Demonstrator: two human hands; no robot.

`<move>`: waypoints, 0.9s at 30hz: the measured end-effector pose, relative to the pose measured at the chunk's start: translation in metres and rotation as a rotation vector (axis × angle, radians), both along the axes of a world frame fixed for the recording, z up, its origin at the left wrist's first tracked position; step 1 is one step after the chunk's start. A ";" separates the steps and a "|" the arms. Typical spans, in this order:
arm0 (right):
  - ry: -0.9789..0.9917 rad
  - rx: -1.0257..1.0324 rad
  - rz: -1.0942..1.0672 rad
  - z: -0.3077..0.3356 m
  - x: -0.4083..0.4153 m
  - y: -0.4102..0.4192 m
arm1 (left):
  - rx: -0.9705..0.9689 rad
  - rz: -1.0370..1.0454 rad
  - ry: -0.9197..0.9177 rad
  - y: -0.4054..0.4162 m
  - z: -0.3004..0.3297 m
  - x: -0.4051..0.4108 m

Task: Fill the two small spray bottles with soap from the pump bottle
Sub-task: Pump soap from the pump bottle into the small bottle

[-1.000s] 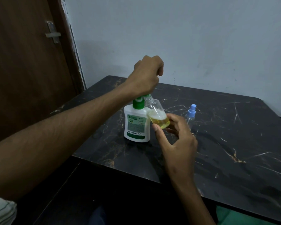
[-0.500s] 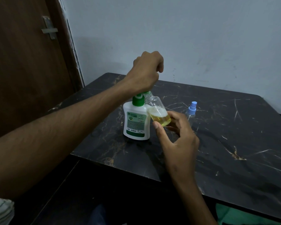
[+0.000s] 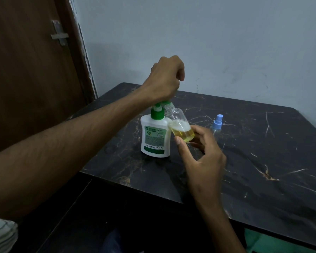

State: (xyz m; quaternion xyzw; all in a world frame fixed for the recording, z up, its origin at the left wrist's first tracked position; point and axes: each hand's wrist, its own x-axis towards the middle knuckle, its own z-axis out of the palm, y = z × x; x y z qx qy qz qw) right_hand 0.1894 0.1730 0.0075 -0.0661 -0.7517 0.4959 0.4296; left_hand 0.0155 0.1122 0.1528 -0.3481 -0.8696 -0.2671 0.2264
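- A dark marble-patterned tabletop (image 3: pixel 244 161) with pale veins and scratches stands in the corner of a room, against a pale blue-grey wall (image 3: pixel 208 42).
- A brown wooden door (image 3: pixel 26 79) with a metal latch (image 3: pixel 59 34) fills the left side of the view.
- The left forearm (image 3: pixel 71 148) crosses the view from the lower left and covers the near left part of the tabletop; a striped sleeve (image 3: pixel 0 234) shows at the bottom left corner.
- The left hand (image 3: pixel 165 79) is curled into a loose fist on top of the pump head, hiding most of it; only a strip of green shows beneath the hand.
- The pump bottle (image 3: pixel 156 137) is white with a green collar and a green-and-white label, standing upright near the tabletop's near left edge.
- The right hand (image 3: pixel 202 156) pinches the open spray bottle (image 3: pixel 179 125) between thumb and fingers at its base.
- That small clear bottle has no cap, leans with its threaded neck up against the pump's spout, and touches the pump bottle's shoulder.
- It holds yellow liquid in its lower part, topped by white foam.
- The second spray bottle (image 3: pixel 217 124) is clear with a light blue sprayer top, standing upright on the tabletop just behind the right hand, partly hidden by the fingers.
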 end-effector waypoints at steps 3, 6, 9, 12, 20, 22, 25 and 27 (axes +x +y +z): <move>-0.009 0.014 -0.008 -0.001 -0.001 0.000 | -0.019 -0.017 0.008 0.001 0.001 0.003; -0.010 0.015 -0.006 -0.001 -0.001 0.000 | -0.044 -0.020 0.013 0.003 -0.003 0.004; -0.005 0.018 -0.007 -0.001 0.000 0.000 | -0.030 -0.016 0.000 0.002 -0.001 0.002; 0.009 0.015 -0.011 -0.001 -0.001 -0.001 | -0.022 -0.021 0.009 0.001 0.002 0.004; 0.011 0.017 -0.028 -0.003 -0.002 0.001 | -0.032 -0.022 0.004 0.002 -0.002 0.001; 0.019 0.014 -0.028 -0.002 -0.001 0.000 | -0.023 -0.020 0.004 0.001 0.001 0.003; 0.021 0.017 -0.026 -0.002 -0.001 0.000 | -0.030 -0.021 0.021 0.002 0.004 0.004; 0.014 0.023 -0.026 -0.002 -0.001 0.000 | -0.046 -0.020 0.017 0.003 0.000 0.004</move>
